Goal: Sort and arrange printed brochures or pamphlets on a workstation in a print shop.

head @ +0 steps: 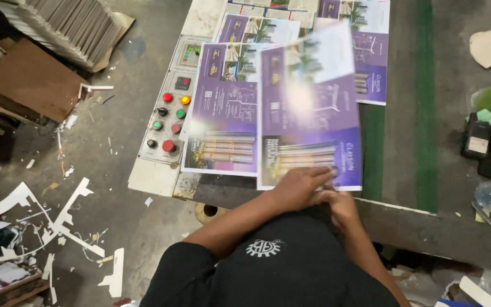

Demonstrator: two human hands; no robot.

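Note:
A glossy purple printed sheet (311,108) with building pictures lies in front of me, blurred from motion. My left hand (299,185) presses on its near edge, fingers laid flat on the paper. My right hand (341,206) is close beside it at the same near edge, fingers curled at the sheet's lower border. Another purple printed sheet (223,122) lies flat to the left, and more of them (291,25) are spread farther back on the machine table (396,222).
A control panel (169,122) with red, green and yellow buttons sits left of the sheets. A green stripe (424,102) runs along the floor on the right. Cardboard scraps (35,222) litter the floor at left; a stack of boards (66,25) stands far left.

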